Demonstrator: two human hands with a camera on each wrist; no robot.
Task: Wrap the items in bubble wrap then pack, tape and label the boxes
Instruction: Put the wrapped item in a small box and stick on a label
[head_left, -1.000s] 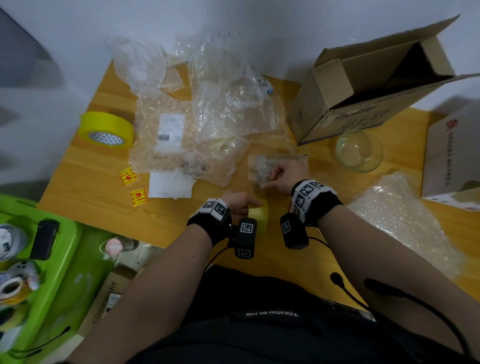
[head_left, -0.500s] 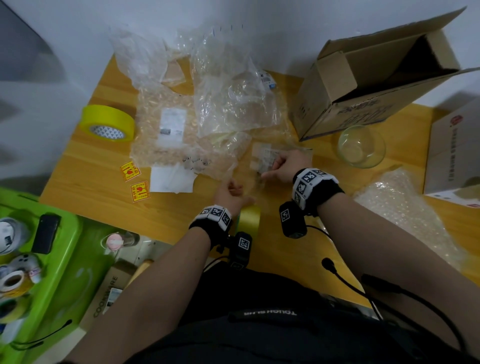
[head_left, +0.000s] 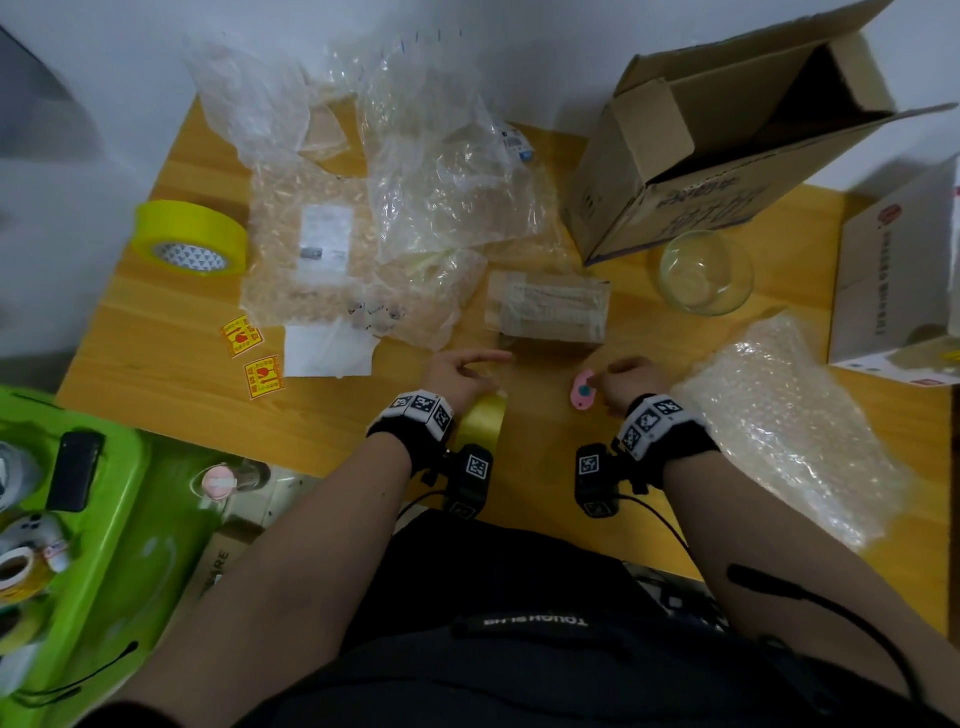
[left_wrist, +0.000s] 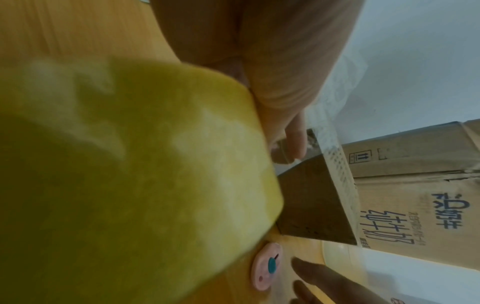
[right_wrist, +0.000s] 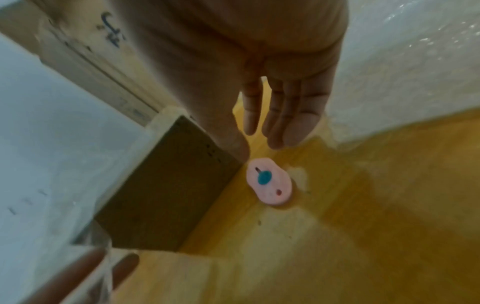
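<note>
Lying just beyond both hands, the wrapped box (head_left: 548, 312) is seen on the table (head_left: 332, 415); the right hand (head_left: 628, 379) is held straight-fingered beside a pink cutter (head_left: 583, 396), while the left hand (head_left: 454, 374) cannot be judged.

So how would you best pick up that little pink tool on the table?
I'd pinch the pink tool across its narrower width, thumb on one long edge, fingers on the other, from straight above with the right hand. It lies flat, so only its edges offer grip.

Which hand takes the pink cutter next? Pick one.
Right. The right hand hovers open, fingertips beside the pink cutter; the left hand is farther off, against the yellow tape roll.
</note>
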